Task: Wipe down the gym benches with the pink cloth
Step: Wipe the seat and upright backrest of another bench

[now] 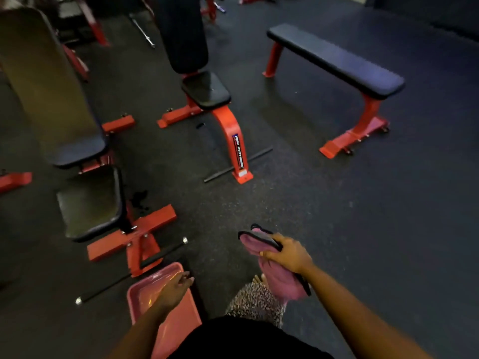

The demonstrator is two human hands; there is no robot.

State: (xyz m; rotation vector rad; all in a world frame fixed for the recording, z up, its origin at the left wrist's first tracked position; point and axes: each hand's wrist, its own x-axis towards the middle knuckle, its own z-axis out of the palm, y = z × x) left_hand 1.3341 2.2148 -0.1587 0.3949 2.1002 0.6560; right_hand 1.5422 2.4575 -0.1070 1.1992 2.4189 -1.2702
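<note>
Just right of the pink tray (145, 294), grips the pink cloth (278, 282) in the right hand (289, 255), fingers curled round its bunched middle, one black-edged end poking out ahead, the rest hanging below. Holds the left hand (176, 290) over the tray's right side, fingers loose and slightly spread, clasping nothing; cannot tell contact. Beyond the tray, faces the adjustable bench (88, 203) nearest, up-left; the upright seat (206, 89) straight beyond; the flat bench (337, 60) far up-right, well apart.
</note>
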